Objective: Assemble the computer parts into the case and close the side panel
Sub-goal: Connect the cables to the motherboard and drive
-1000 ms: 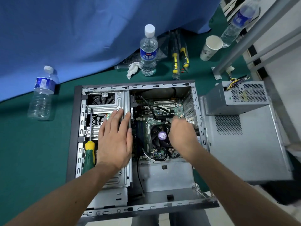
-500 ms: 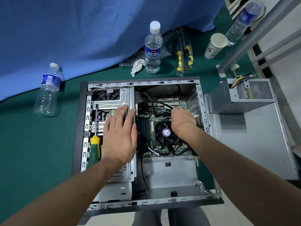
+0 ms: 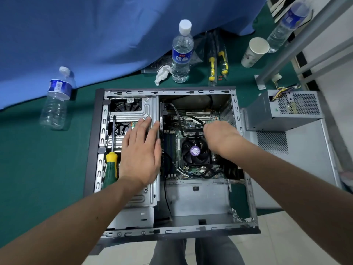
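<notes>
An open computer case [image 3: 91, 150] lies on its side on the green table. My left hand [image 3: 140, 152] rests flat, fingers straight, on the metal drive cage [image 3: 131, 114]. My right hand [image 3: 219, 134] reaches into the motherboard [image 3: 172, 142] area above the CPU fan [image 3: 194, 151]; its fingers curl downward by a black cable [image 3: 176, 115], and their tips are hidden. A green-and-yellow screwdriver [image 3: 110, 169] lies on the cage left of my left hand. The power supply [image 3: 282, 111] sits outside the case on the grey side panel [image 3: 298, 169] at the right.
Three water bottles stand around: one at the left [image 3: 56, 98], one behind the case [image 3: 181, 52], one at the far right [image 3: 286, 25]. A paper cup [image 3: 254, 51], bagged yellow-handled tools [image 3: 217, 60] and a crumpled tissue [image 3: 162, 73] lie behind the case. Blue cloth covers the back.
My right hand has moved up from over the CPU fan toward the upper motherboard, uncovering the fan. My left hand stays flat on the drive cage. The view shifted slightly.
</notes>
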